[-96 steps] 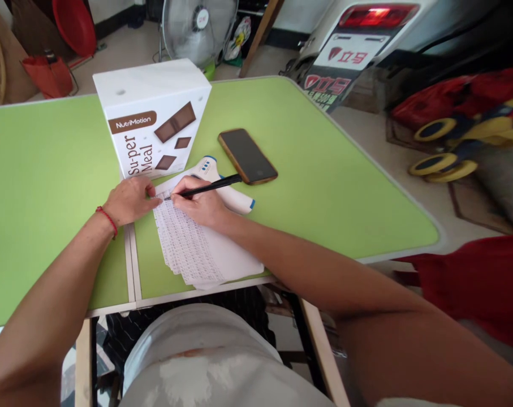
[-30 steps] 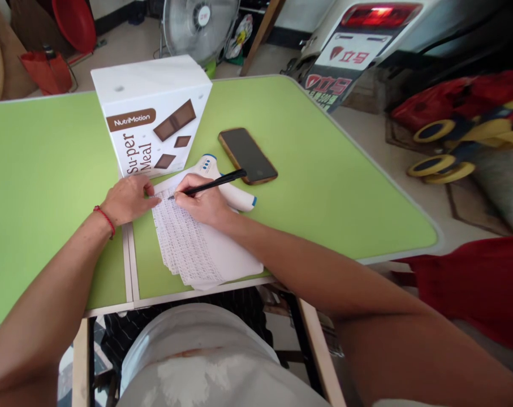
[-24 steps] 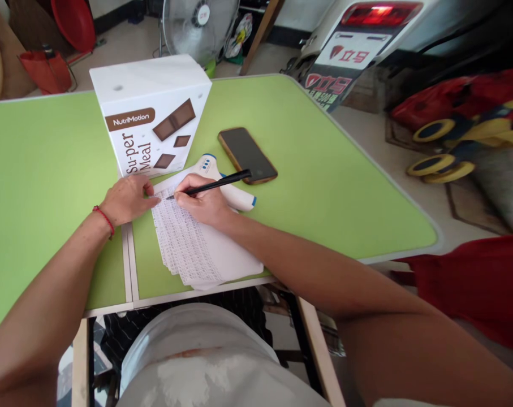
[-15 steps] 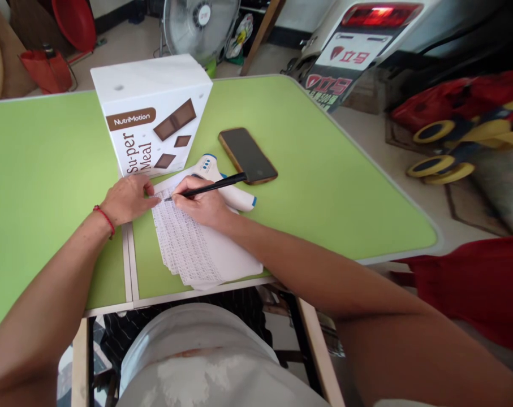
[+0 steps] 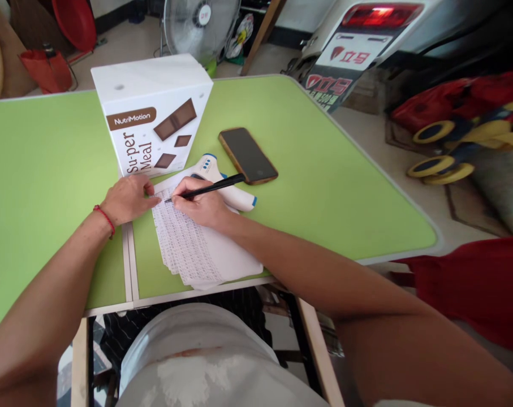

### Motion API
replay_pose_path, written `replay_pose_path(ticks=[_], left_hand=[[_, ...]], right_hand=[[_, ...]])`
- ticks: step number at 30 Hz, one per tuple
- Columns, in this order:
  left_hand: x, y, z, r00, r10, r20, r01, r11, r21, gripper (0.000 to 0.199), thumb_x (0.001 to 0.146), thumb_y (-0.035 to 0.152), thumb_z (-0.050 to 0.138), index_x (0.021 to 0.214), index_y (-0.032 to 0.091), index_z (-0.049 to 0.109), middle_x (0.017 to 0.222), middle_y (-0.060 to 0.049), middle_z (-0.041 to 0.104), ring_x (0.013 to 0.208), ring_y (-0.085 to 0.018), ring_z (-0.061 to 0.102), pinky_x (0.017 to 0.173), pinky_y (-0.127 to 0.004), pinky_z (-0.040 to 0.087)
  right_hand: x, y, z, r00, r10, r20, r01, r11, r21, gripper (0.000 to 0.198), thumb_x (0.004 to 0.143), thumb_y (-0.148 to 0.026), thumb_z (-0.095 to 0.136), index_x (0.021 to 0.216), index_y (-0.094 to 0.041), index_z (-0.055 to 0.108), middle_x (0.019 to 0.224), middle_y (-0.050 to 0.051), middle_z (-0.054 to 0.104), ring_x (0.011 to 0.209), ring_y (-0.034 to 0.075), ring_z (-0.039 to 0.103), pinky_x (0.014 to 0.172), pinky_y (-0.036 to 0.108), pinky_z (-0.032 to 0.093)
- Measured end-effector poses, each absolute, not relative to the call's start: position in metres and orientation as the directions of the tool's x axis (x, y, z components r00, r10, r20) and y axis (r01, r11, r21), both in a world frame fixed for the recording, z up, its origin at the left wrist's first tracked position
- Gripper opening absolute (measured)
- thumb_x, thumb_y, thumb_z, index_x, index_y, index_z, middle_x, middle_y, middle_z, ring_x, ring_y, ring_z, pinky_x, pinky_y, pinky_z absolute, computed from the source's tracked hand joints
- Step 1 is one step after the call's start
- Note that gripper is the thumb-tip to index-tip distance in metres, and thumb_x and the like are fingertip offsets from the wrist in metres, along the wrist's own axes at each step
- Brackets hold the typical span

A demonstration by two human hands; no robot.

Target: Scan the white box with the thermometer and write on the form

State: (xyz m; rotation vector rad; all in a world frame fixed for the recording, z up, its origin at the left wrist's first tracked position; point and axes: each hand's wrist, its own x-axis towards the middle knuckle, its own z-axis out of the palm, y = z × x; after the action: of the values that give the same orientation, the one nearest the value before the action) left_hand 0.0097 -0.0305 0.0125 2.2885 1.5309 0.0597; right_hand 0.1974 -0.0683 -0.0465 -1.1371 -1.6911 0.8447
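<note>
A slim black pen point(image 5: 214, 186) is pinched in my right hand point(image 5: 201, 203), its tip on the upper part of the paper sheets point(image 5: 192, 246). Rows of small handwriting cover the left side of these stacked sheets. My left hand point(image 5: 129, 199) rests at their upper left edge, thumb stretched toward the pen tip and apart from the curled fingers, with nothing held. Just beyond my right hand lies a white and blue handheld thermometer point(image 5: 237, 198), partly hidden by the hand and pen. Behind my left hand stands a white NutriMotion box point(image 5: 154, 113).
A dark phone point(image 5: 250, 155) in a brown case lies on the green folding table point(image 5: 324, 186), right of the box. Past the table stand a floor fan point(image 5: 201, 28) and a white scooter point(image 5: 358, 51). Red cloth point(image 5: 472, 282) is at the right.
The pen has tilted very slightly in my right hand. My left hand, the sheets and the other things look the same.
</note>
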Motion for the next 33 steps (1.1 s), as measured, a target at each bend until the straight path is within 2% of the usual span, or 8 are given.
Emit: replay_pose_path(ticks=[6,12,18,25,33], left_hand=[[0.0101,-0.0309,0.0131,0.399,0.900,-0.177,0.882,-0.324,0.342,0.014,0.084,0.034,0.068,0.085,0.020,0.065,0.090,-0.005,0.070,0.083,-0.024,0.066,0.068,-0.034,0.048],[0.0091,-0.0302,0.0123,0.404,0.899,-0.171,0.877,-0.328,0.351,0.014,0.083,0.034,0.067,0.085,0.020,0.066,0.089,-0.006,0.070,0.085,-0.025,0.067,0.072,-0.036,0.052],[0.0071,-0.0296,0.0106,0.416,0.898,-0.144,0.863,-0.340,0.373,0.014,0.082,0.034,0.068,0.082,0.020,0.065,0.085,-0.005,0.070,0.084,-0.025,0.068,0.069,-0.035,0.052],[0.0083,-0.0301,0.0120,0.402,0.899,-0.171,0.873,-0.321,0.368,0.015,0.083,0.035,0.068,0.085,0.021,0.066,0.086,-0.006,0.069,0.088,-0.027,0.068,0.076,-0.038,0.054],[0.0088,-0.0303,0.0121,0.405,0.900,-0.162,0.867,-0.321,0.381,0.015,0.082,0.034,0.069,0.081,0.020,0.064,0.084,-0.005,0.069,0.085,-0.025,0.067,0.073,-0.036,0.053]], right_hand=[[0.1974,-0.0666,-0.0488,-0.143,0.943,0.300,0.366,0.332,-0.870,0.012,0.078,-0.016,0.059,0.071,-0.023,0.053,0.066,-0.002,0.058,0.063,0.014,0.049,0.061,0.030,0.041],[0.1972,-0.0679,-0.0466,-0.163,0.947,0.278,0.357,0.320,-0.878,0.014,0.076,-0.013,0.060,0.070,-0.023,0.053,0.064,-0.003,0.057,0.062,0.014,0.050,0.061,0.030,0.042],[0.1964,-0.0683,-0.0465,-0.125,0.948,0.293,0.352,0.319,-0.880,0.015,0.076,-0.012,0.060,0.069,-0.023,0.053,0.065,-0.004,0.058,0.062,0.013,0.049,0.060,0.029,0.041],[0.1959,-0.0677,-0.0460,-0.113,0.948,0.297,0.354,0.318,-0.879,0.015,0.075,-0.013,0.059,0.068,-0.023,0.051,0.063,-0.004,0.056,0.060,0.012,0.047,0.059,0.028,0.039],[0.1980,-0.0685,-0.0464,-0.108,0.947,0.303,0.346,0.321,-0.881,0.014,0.075,-0.013,0.060,0.067,-0.023,0.052,0.063,-0.004,0.056,0.062,0.013,0.048,0.059,0.029,0.040]])
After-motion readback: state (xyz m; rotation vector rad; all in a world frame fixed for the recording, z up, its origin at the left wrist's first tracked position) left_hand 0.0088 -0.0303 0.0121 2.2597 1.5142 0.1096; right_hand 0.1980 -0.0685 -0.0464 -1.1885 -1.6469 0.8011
